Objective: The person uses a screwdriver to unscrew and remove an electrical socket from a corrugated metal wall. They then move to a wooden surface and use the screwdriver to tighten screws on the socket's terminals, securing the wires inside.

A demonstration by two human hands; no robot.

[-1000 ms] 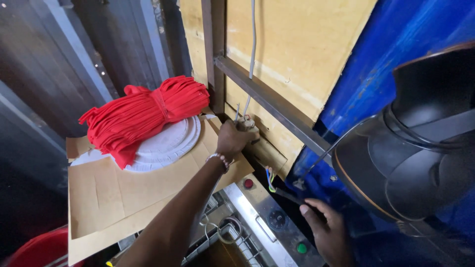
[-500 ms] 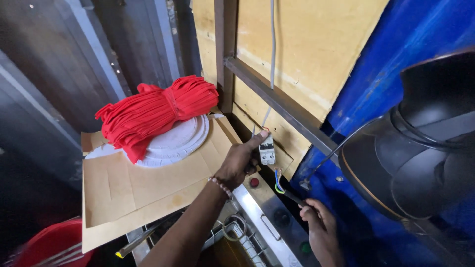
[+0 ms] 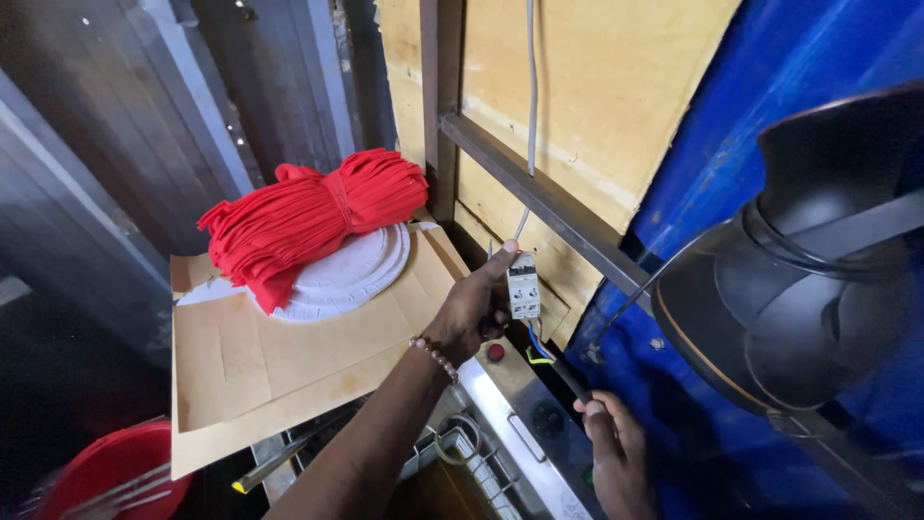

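Plywood wall behind, crossed by a slanting metal bar; blue sheet to the right, grey corrugated metal to the left. Large dark round vessel hanging at right, close over the blue sheet. Below, a metal machine top with a red button. Cardboard lying across the left part, its front edge overhanging. On it, white plates, and on those a red bundle of strips. Tight corner: little open room between cardboard edge, wall and blue sheet.

Left hand stretched forward from below, forearm slanting up, beaded bracelet at the wrist, fingers closed round a small white switch box against the wall, grey cable running up from it. Right hand low at the machine's right edge, curled on a thin dark rod.
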